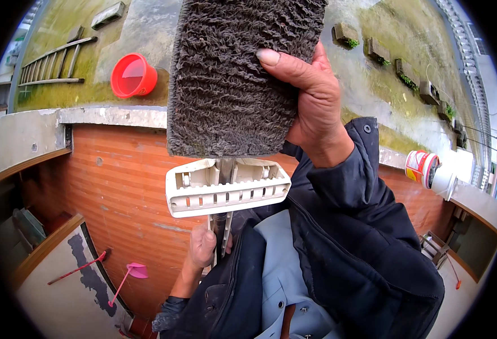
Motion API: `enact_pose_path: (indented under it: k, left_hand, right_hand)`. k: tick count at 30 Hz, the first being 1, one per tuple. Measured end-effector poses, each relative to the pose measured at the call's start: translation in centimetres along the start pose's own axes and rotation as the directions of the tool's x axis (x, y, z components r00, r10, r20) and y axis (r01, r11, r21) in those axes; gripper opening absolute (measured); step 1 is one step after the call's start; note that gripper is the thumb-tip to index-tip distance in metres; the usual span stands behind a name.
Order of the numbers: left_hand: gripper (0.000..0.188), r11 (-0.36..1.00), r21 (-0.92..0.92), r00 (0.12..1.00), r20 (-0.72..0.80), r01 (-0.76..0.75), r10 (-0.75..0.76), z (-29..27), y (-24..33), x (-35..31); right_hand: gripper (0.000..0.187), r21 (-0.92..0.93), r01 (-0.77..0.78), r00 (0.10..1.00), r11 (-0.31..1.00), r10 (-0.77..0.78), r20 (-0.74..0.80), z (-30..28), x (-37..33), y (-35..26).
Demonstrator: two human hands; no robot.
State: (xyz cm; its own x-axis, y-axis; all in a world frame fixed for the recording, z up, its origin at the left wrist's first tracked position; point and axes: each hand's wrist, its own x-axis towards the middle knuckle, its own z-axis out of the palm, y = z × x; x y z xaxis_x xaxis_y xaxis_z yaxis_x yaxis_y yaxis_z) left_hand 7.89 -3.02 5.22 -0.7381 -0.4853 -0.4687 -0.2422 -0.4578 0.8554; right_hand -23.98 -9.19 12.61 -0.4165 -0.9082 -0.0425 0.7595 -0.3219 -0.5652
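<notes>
Setting: mossy concrete ground (146, 34) beyond a pale concrete ledge (118, 117); on the near side of the ledge, a red-orange surface (129, 186) with pale scuffs. On the ground I list one red bucket (150, 83), one ladder (59, 65) lying flat, and several concrete blocks (409, 73), some with green growth. At the right, a red-and-white tub (420, 165) lies tipped. At lower left, a pink paddle-headed tool (137, 270).

Principal item, in my view from above: one flat mop, at the centre, in front of the wearer's body. Its mop pad (231, 85) is rectangular, dark grey-brown, shaggy, the pile matted into uneven crosswise ridges; its top runs past the upper edge of the view. Just below the pad, a white plastic frame (226, 208), wide and shallow, with a toothed inner edge and a row of slots along its face. A dark metal pole (219, 226) passes through the frame, down toward the wearer's jacket (361, 226).

Right hand (316, 104): raised, at the right edge of the pad, wrist bent upward from a dark cuff. Grip narrow, the pad held at its edge; the thumb lies across the pile, pointing left. I cannot see the other fingers, which are behind.

Left hand (203, 248): lower, beneath the frame, forearm rising from below. Grip closed round the pole, thumb upward on the near side; fingertips show partly on the far side.
</notes>
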Motion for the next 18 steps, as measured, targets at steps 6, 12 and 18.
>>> enact_pose_path:
  k: [6,12,18]
  left_hand:
    - [0.074,0.998,0.063,0.999,-0.048,0.024,-0.021,0.4,0.6,-0.1]
    - [0.079,0.996,-0.017,0.994,-0.054,0.092,-0.093,0.3,0.9,0.1]
    - [0.072,0.967,-0.169,0.981,0.063,0.193,-0.185,0.6,3.2,2.6]
  right_hand:
    - [0.052,-0.001,0.022,1.0,1.0,-0.022,-0.017,-0.6,-0.3,0.0]
    - [0.041,-0.067,0.098,0.994,0.993,-0.101,-0.045,-0.4,-0.1,0.5]
    - [0.045,-0.188,0.069,0.993,0.98,-0.085,-0.079,-2.1,3.3,-0.7]
